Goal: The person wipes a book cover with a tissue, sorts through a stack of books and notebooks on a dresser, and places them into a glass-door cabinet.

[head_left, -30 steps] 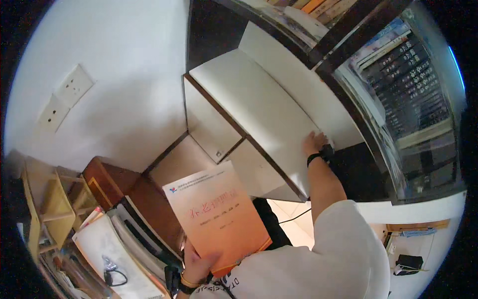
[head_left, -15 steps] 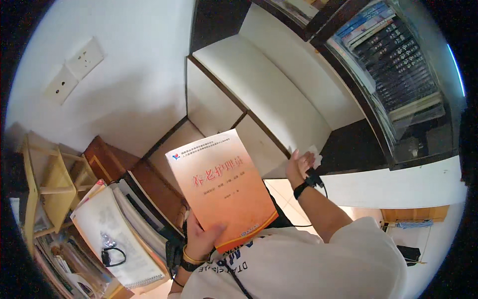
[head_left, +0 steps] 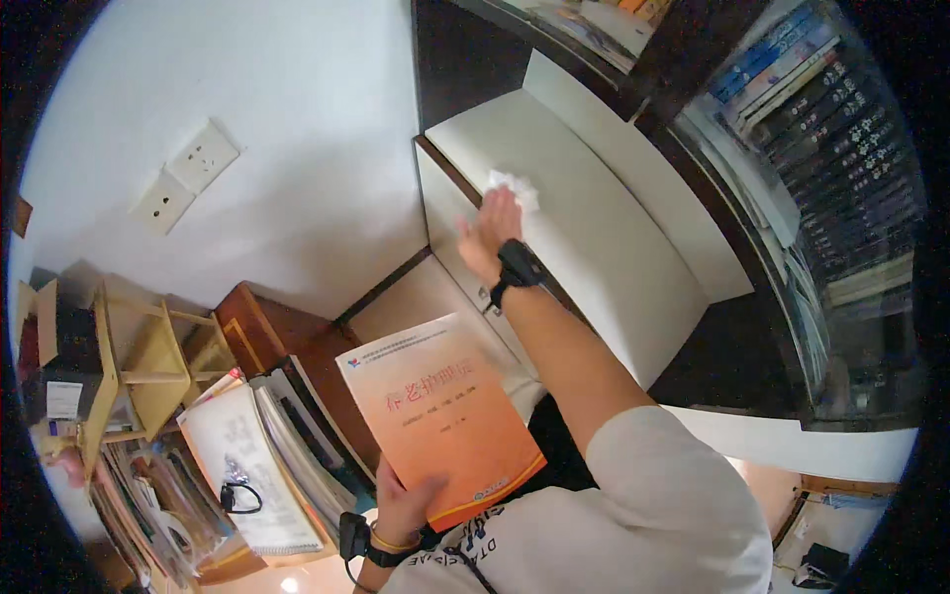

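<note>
An orange paperback book (head_left: 445,426) with a pale upper edge is tilted, front cover up, in front of my body. My left hand (head_left: 404,503) grips it at the lower left corner, thumb across the cover. My right arm is stretched out over a white shelf board (head_left: 614,243). At its far end my right hand (head_left: 492,233) has a crumpled white tissue (head_left: 515,188) under its fingertips, at the board's surface. The underside of the tissue is hidden. Both wrists wear black strapped devices.
Glass-fronted shelves with dark-spined books (head_left: 841,148) rise at the right. On the left, a spiral notebook (head_left: 247,475) with a black cable loop (head_left: 240,497) lies beside upright folders (head_left: 312,426). A light wooden rack (head_left: 143,376) stands further left. Wall sockets (head_left: 188,178) are above.
My right hand has swept left and away from me with the tissue, from the shelf's near right end to its far left part. The book stays in my left hand, slightly lower in view.
</note>
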{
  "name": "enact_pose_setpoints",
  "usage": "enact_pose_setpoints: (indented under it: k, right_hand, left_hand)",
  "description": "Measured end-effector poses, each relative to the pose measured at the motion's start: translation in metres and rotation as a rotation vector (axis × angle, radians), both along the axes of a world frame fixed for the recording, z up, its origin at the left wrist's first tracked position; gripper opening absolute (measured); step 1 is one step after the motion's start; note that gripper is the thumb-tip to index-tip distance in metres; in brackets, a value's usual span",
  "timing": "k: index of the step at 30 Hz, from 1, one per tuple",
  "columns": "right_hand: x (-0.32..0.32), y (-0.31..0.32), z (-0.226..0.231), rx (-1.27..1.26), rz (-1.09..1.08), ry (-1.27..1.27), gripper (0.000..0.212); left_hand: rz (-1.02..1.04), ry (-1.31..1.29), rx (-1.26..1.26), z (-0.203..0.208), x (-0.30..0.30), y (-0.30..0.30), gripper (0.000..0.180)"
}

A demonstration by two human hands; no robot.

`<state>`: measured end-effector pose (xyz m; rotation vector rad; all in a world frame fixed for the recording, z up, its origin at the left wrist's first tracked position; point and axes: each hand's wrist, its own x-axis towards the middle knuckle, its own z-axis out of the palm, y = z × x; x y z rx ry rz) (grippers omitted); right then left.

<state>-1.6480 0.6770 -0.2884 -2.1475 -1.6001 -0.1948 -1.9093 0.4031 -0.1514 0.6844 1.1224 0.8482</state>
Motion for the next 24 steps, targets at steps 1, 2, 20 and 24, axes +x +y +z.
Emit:
enact_pose_setpoints:
  k: [1,2,20,24]
  right_hand:
    - [0.006,0.005,0.001,0.002,-0.007,0.005,0.069]
    - [0.014,0.008,0.004,0.01,0.025,0.03,0.07]
    - [0.172,-0.117,-0.017,-0.443,-0.437,0.061,0.065]
    - [0.177,-0.123,-0.08,-0.009,-0.048,0.283,0.041]
  left_hand:
    - [0.014,-0.02,0.008,0.002,0.003,0.001,0.062]
    - [0.023,-0.043,0.017,0.003,0.007,0.003,0.063]
    - [0.01,-0.038,0.11,0.067,-0.015,-0.056,0.062]
    - [0.041,-0.234,0.134,0.068,-0.018,-0.086,0.067]
